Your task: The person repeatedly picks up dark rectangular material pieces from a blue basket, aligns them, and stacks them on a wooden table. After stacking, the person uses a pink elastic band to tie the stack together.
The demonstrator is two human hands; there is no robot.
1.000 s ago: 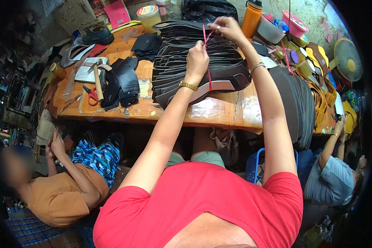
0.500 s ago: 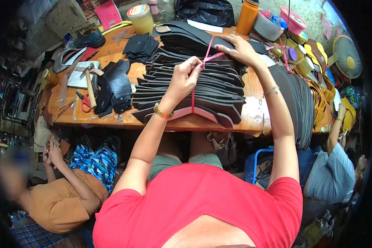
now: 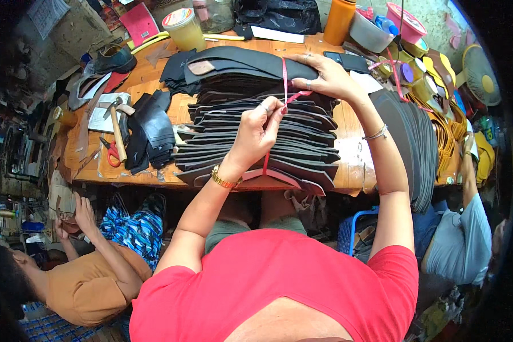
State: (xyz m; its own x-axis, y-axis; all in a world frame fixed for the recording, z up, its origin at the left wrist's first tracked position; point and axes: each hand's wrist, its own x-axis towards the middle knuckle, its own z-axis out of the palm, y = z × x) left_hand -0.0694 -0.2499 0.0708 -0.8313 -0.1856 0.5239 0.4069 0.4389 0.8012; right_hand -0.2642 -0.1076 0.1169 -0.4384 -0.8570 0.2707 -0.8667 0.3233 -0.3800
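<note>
A thick stack of dark cut sheet pieces stands on edge on the wooden table in front of me. A pink ribbon runs around its middle. My left hand is closed in a pinch on the ribbon above the stack, and a loose end trails toward my right thumb. At the far end, my right hand curves over the outermost black pieces, its fingers spread on the far side and its thumb on the near side. A tan patch lies on those far pieces.
Left of the stack are a hammer, red-handled scissors and black pieces. A tub and an orange bottle stand behind. More dark sheets hang over the right edge. Co-workers sit on both sides.
My left hand keeps its pinch on the ribbon and has shifted slightly nearer to me. My right hand stays at the stack's far end. The co-worker at left has turned the head and lowered the hands.
</note>
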